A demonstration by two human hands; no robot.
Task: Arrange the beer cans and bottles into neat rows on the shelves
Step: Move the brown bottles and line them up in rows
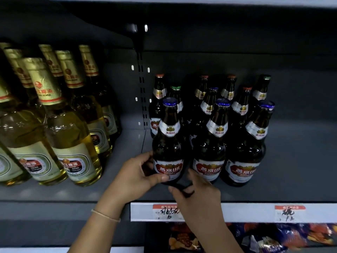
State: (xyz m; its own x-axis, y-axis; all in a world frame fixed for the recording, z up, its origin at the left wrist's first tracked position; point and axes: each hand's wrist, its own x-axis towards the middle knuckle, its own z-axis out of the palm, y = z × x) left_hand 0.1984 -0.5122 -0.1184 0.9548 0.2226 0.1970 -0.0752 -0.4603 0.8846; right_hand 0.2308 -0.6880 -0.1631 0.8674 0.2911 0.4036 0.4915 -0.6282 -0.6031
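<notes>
Beer bottles fill a grey shelf (pixel 127 141) in two groups, w/ both hands at the front-left brown bottle.

Largest: clear gold-foil bottles (pixel 69 136) of pale yellow beer crowd the left, leaning in this wide view. Right grp: dark brown bottles (pixel 209 141) in rows, blue, red & green caps mixed. Front-left brown bottle (pixel 168 143) stands upright near the shelf edge; left hand (pixel 136 172) has fingers curled round its base, thumb across the label. Right hand (pixel 197 190) holds its lower right side, fingers partly hidden. Price tags (pixel 290 213) on the rail; snack bags (pixel 264 238) below.
</notes>
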